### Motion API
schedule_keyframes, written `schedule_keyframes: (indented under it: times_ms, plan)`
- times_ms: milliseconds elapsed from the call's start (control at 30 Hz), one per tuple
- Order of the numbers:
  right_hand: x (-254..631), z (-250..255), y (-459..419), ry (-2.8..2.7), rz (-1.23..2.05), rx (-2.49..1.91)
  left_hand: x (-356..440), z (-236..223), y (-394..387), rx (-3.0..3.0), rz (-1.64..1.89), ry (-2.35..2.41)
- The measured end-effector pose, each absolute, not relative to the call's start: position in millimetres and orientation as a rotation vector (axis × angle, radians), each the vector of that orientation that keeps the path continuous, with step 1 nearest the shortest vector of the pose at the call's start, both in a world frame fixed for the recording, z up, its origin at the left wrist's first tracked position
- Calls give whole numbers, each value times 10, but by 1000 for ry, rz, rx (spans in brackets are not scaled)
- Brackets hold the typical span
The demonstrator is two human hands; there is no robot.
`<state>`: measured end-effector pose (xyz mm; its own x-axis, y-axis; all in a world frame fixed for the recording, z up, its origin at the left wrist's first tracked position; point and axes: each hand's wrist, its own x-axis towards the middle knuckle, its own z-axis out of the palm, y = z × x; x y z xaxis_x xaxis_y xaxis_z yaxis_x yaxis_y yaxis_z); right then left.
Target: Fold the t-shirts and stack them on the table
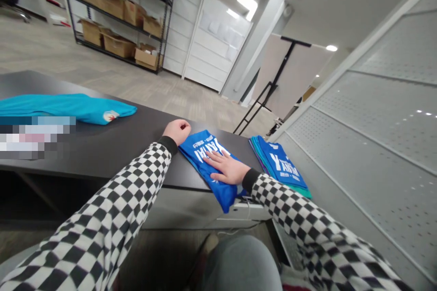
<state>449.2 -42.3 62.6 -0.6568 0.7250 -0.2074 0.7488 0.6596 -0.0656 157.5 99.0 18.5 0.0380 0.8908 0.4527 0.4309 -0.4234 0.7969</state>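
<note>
A folded blue shirt (222,193) with white lettering lies in front of me, its near corner hanging over the table's front edge. My right hand (228,168) lies flat on it, fingers spread, covering part of the print. My left hand (177,132) is curled into a loose fist at the shirt's left edge; the hollow of the fist shows nothing inside. To the right sits a stack of folded shirts (283,163), a blue one with white lettering on top and teal and purple edges below. At the left, a light-blue garment (78,107) is spread on the table.
The dark table (143,138) runs from left to right. A grey perforated panel (358,122) stands along the right side. Behind are a black shelf rack (119,20) with cardboard boxes and a board on a black stand (285,61). A white cable (248,209) hangs under the table edge.
</note>
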Motion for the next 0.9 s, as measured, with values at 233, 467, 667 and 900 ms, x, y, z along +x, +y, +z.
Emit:
schedule_keyframes:
  times_ms: [233, 467, 667, 900]
  plan:
    - [4710, 1079, -636, 2681, 0, 1600, 1624, 144, 987, 1912, 1247, 1263]
    - [4335, 335, -1476, 2619, -16, 1712, 1726, 120, 786, 2356, 753, 1101]
    - [5101, 415, -1507, 2640, -49, 1586, 1478, 92, 61, 2708, 730, 965]
    - [5411, 546, -1672, 2309, 246, 2039, 1255, 123, -920, 2619, 734, 193]
